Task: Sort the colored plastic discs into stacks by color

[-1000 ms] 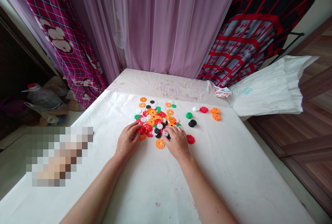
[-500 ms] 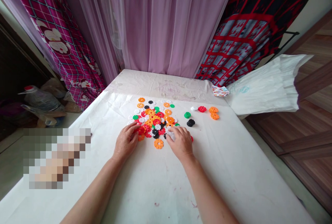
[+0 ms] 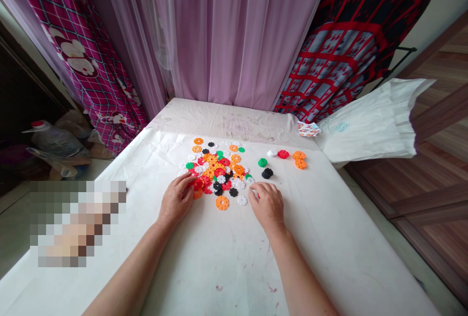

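Head view: the disc pile (image 3: pixel 219 172) lies at twelve o'clock, between my curled left hand (image 3: pixel 178 196) and right hand (image 3: pixel 268 204); whether either grips, I can't tell. The white bag's (image 3: pixel 380 123) print, toward one o'clock, is illegible.

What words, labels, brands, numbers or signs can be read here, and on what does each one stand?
No text can be read.
Bag: faint teal print, too blurred to read.
Magenta cloth: small pale marks, perhaps letters, too small to read.
Card: coloured print, too small to tell if it holds words.
Discs: no lettering to be made out.
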{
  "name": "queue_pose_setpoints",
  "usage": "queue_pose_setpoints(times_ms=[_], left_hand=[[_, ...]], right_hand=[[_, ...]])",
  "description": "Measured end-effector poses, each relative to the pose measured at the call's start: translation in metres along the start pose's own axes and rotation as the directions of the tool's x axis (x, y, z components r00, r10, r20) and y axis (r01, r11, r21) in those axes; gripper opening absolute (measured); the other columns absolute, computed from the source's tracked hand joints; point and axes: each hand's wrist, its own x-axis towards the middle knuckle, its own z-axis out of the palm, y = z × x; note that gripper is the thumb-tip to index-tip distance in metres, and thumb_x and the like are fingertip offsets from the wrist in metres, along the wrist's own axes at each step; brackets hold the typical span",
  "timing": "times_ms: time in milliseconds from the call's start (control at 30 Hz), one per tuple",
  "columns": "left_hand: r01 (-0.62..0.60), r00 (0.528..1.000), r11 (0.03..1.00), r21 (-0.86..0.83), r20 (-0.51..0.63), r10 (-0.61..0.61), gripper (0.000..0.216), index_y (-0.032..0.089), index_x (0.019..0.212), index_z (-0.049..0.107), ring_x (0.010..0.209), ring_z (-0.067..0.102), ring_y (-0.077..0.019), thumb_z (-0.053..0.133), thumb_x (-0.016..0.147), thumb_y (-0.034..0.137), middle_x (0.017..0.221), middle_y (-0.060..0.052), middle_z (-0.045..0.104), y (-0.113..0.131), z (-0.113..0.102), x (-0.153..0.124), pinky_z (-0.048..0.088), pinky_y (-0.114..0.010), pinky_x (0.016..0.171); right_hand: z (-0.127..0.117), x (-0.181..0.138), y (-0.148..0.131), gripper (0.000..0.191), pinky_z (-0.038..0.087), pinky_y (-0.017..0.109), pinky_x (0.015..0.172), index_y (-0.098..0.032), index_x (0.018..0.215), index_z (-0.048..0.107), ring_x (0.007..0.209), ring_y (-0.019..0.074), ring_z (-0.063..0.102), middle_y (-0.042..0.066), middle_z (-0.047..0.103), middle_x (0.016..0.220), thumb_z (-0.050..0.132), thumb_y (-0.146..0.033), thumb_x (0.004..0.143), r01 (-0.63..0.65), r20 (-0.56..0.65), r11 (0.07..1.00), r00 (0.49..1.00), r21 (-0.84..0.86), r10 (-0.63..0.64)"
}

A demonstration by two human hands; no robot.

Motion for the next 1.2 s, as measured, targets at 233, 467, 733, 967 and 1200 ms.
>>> queue_pose_setpoints(times_ms=[233,467,733,967,1200], left_hand=[[0.002,1.000,1.000,0.003,0.003,-0.002,0.030,0.024,0.109,0.068,0.111,0.063,-0.0231,0.047,0.089,0.030,0.124,-0.007,0.066,0.000,-0.001,0.000,0.052,-0.042,0.095],[-0.005,1.000,1.000,-0.001,0.006,0.005,0.030,0.023,0.108,0.068,0.111,0.063,-0.0230,0.046,0.089,0.030,0.124,-0.008,0.066,0.001,0.000,0.000,0.052,-0.042,0.095],[0.006,1.000,1.000,-0.006,0.009,-0.006,0.030,0.024,0.109,0.067,0.113,0.062,-0.0228,0.045,0.090,0.031,0.124,-0.007,0.066,0.002,0.000,0.000,0.051,-0.042,0.097],[0.013,1.000,1.000,0.003,0.007,-0.013,0.030,0.025,0.109,0.068,0.113,0.062,-0.0231,0.046,0.089,0.030,0.124,-0.006,0.066,0.003,-0.001,-0.001,0.052,-0.042,0.096],[0.012,1.000,1.000,0.009,0.011,-0.012,0.031,0.024,0.110,0.068,0.112,0.062,-0.0231,0.045,0.089,0.031,0.125,-0.007,0.066,0.002,0.000,-0.001,0.051,-0.042,0.096]], right_hand=[[0.006,0.028,0.010,0.015,0.038,0.030,0.074,-0.022,0.096,0.068,0.093,0.0218,0.057,0.005,0.072,0.095,0.060,-0.020,0.083,-0.105,0.132,0.985,0.984,-0.137,0.123],[0.013,0.030,0.010,0.017,0.040,0.030,0.074,-0.022,0.097,0.068,0.094,0.0228,0.057,0.006,0.071,0.096,0.061,-0.022,0.082,-0.136,0.148,0.980,0.976,-0.145,0.157],[0.003,0.010,0.007,0.015,0.042,0.031,0.080,-0.023,0.092,0.065,0.092,0.0209,0.058,0.003,0.070,0.096,0.062,-0.025,0.078,-0.108,0.051,0.991,0.993,0.074,0.104],[-0.009,-0.013,-0.014,0.012,0.041,0.031,0.083,-0.024,0.088,0.066,0.089,0.0200,0.058,0.002,0.070,0.091,0.061,-0.020,0.077,0.005,0.135,0.993,0.991,0.121,-0.022],[-0.009,-0.012,-0.017,0.007,0.038,0.032,0.083,-0.024,0.084,0.065,0.089,0.0203,0.056,0.002,0.068,0.089,0.062,-0.020,0.079,0.025,0.194,0.996,0.980,0.083,-0.041]])
